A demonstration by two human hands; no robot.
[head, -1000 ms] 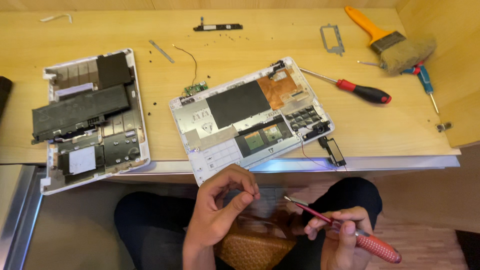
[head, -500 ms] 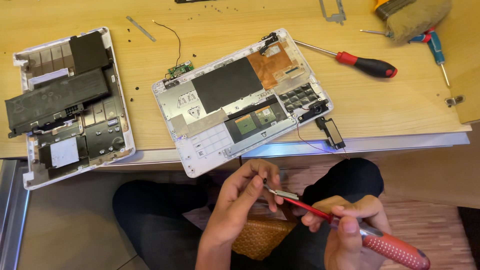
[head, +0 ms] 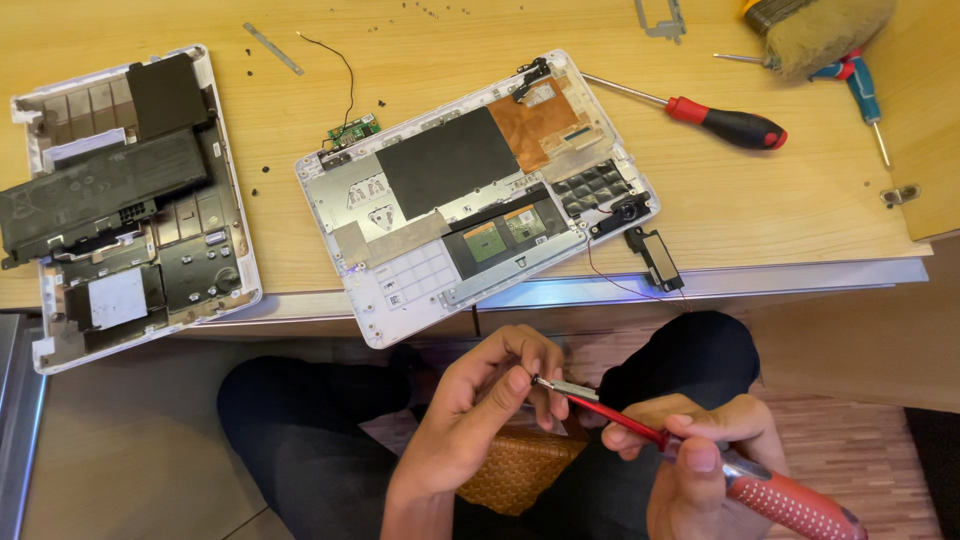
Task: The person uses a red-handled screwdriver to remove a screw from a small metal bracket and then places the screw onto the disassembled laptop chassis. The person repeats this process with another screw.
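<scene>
Both hands are down in the lap, below the front edge of the desk (head: 300, 190). The left hand (head: 480, 420) has its fingertips pinched together on a tiny silvery part (head: 560, 388) sitting right at the tip of the red screwdriver (head: 700, 465), but the part is so small and half covered by the fingers that I can't really tell what it is. The right hand (head: 705, 465) is wrapped tight around that screwdriver's dotted red grip, and the end of the handle runs out of the bottom of the shot. A woven brown thing (head: 520, 470) sits on the lap under the hands, mostly hidden by them. Up on the desk there are two opened laptop halves: the white keyboard-side shell (head: 470, 190) near the middle hangs a bit over the front edge, and the other shell with the black battery (head: 130, 210) sits at the left edge, also poking off the front. A little black speaker (head: 660, 258) dangles on its wire at the front edge. Counting tools on the desk: two more screwdrivers, a red-and-black one (head: 725, 122) toward the back right and a blue one (head: 860, 85) partly tucked under the brush (head: 820, 30), which is cut off at the top. One small green circuit board (head: 350, 131) with a thin wire sits behind the middle shell, plus a scatter of tiny black screws (head: 262, 170), too small to count properly.
</scene>
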